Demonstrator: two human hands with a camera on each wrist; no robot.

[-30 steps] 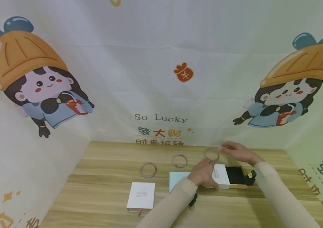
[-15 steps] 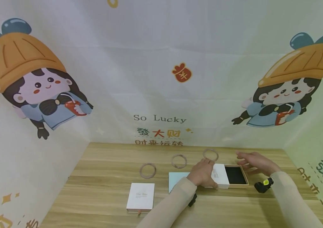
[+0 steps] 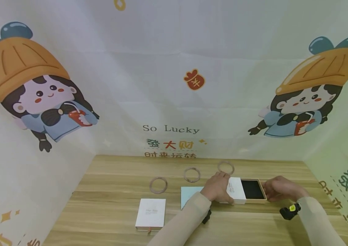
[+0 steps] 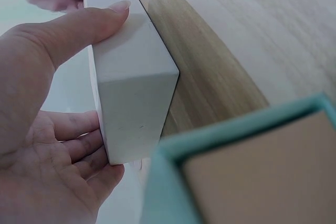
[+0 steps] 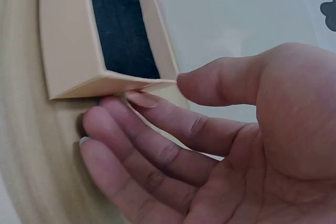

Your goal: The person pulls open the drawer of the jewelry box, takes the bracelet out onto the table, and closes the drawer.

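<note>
My left hand (image 3: pixel 218 187) holds the white sleeve (image 3: pixel 236 190) of a drawer-style gift box, its thumb and fingers on opposite sides in the left wrist view. From the sleeve's right end a tan drawer (image 5: pixel 68 35) with a black pad (image 3: pixel 253 189) sticks out. My right hand (image 3: pixel 284 189) is at the drawer's outer end. In the right wrist view, its thumb tip (image 5: pixel 197 82) touches a corner of the drawer and the index fingertip lies against the end wall. The other fingers are loosely bent and hold nothing.
Three thin bangles (image 3: pixel 150 185) lie in a row behind the boxes. A light teal box (image 3: pixel 189 195) is partly hidden by the left arm. A white box (image 3: pixel 151 213) with a small ribbon tab sits at the front left. Printed cloth (image 3: pixel 124 112) walls in the table.
My right hand has come from behind the box, round to the right and down to the drawer's end. My left hand has kept its hold on the sleeve.
</note>
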